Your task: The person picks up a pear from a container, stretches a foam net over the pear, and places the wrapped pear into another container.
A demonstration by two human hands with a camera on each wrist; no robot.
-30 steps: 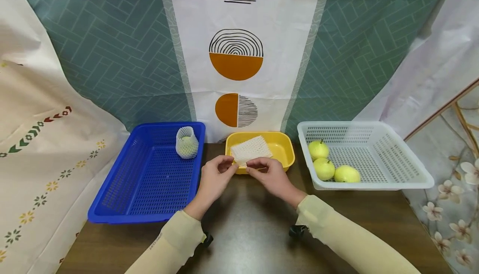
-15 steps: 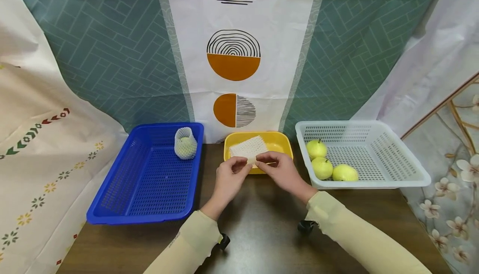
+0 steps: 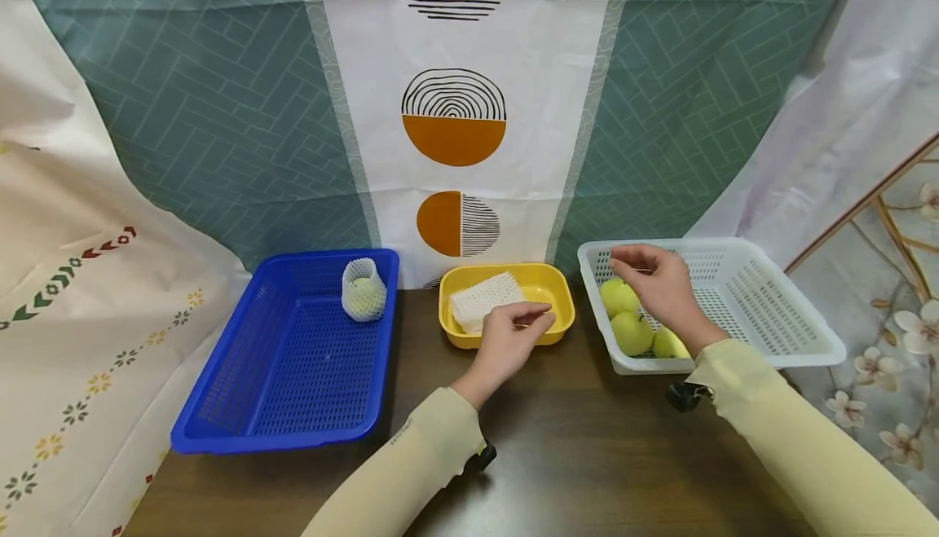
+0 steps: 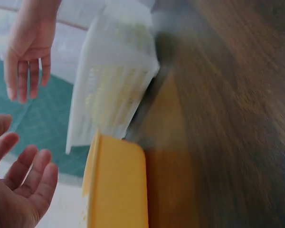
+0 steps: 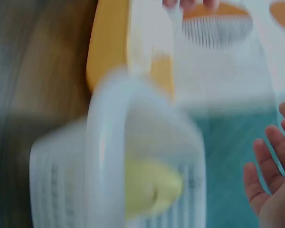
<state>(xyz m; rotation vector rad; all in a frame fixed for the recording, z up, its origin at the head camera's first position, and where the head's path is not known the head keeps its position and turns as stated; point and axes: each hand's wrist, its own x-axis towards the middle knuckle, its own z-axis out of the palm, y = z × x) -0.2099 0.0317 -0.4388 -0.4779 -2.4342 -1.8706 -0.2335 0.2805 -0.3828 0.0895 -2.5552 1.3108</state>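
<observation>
My left hand [image 3: 506, 345] hovers at the front right of the yellow tray [image 3: 553, 284], thumb and fingers apart. A flat stack of white foam net sleeves [image 3: 486, 301] lies in that tray, partly behind this hand. Over the left side of the white basket [image 3: 770, 301] is my right hand [image 3: 660, 284], fingers loosely bent. Below it are several yellow-green pears [image 3: 631, 332], one partly covered by the hand and wrist. The left wrist view shows nothing in the left hand's fingers [image 4: 42, 175]; the right wrist view shows relaxed fingers [image 5: 270, 156] over a blurred pear [image 5: 152, 187].
On the left stands a blue basket [image 3: 315, 374], holding one pear in a foam net sleeve [image 3: 363, 288] at its back right corner. The brown table [image 3: 557, 439] lies in front of all three containers. A patterned cloth [image 3: 455, 40] hangs behind them.
My right hand has left the yellow tray and moved right to above the pears in the white basket. My left hand has shifted right, and the two hands are now far apart.
</observation>
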